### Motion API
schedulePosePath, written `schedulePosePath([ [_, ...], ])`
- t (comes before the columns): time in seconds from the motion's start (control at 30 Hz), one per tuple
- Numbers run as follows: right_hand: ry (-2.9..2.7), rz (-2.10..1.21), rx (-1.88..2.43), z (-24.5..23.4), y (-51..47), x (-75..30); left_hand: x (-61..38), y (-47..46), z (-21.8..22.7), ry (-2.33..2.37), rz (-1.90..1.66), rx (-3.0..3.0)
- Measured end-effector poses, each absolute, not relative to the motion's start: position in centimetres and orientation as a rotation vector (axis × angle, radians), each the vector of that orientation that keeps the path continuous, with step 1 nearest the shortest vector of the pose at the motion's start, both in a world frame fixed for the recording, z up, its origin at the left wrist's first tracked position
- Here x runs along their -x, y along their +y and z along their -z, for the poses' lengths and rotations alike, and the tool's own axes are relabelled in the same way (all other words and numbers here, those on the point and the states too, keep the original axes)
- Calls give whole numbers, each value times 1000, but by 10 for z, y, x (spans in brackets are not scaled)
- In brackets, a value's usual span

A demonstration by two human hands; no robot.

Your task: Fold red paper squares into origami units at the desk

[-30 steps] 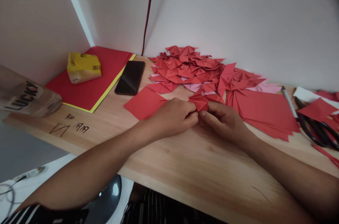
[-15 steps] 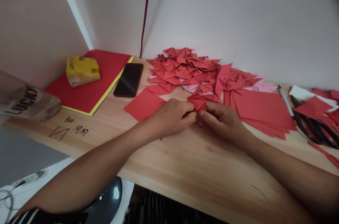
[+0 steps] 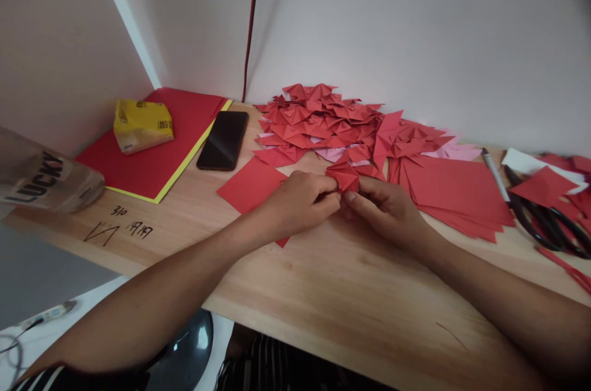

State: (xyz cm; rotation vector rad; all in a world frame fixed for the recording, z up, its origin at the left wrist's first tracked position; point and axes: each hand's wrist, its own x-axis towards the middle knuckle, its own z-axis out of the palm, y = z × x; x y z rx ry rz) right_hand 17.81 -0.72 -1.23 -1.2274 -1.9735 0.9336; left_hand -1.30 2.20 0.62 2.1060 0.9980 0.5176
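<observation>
Between both hands is a small folded piece of red paper [image 3: 344,178], creased into several facets. My left hand [image 3: 307,200] pinches its left edge with closed fingers. On the other side, the thumb and fingers of my right hand [image 3: 385,203] close on its right edge. Partly under my left hand and wrist lies a flat red paper sheet [image 3: 252,183]. Just behind the hands rises a heap of folded red and pink paper pieces [image 3: 323,120]. A stack of red paper squares [image 3: 462,191] lies right of my right hand.
Scissors with black handles [image 3: 538,218], a pen [image 3: 496,175] and red scraps lie at the right. Toward the left are a black phone [image 3: 223,140], large red sheets [image 3: 138,166], a yellow packet [image 3: 143,125] and a clear container marked LUCKY [image 3: 50,178]. A wall [image 3: 392,28] stands behind.
Both hands stay on the folded red paper with almost the same grip. The whole view has shifted very slightly; nothing else has visibly moved.
</observation>
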Motion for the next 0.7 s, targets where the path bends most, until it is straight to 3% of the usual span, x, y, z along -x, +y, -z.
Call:
schedulePosePath([
  [0.7,-1944,-999,1180,12,-7,-179,12,22,-6,942,-570,-2064],
])
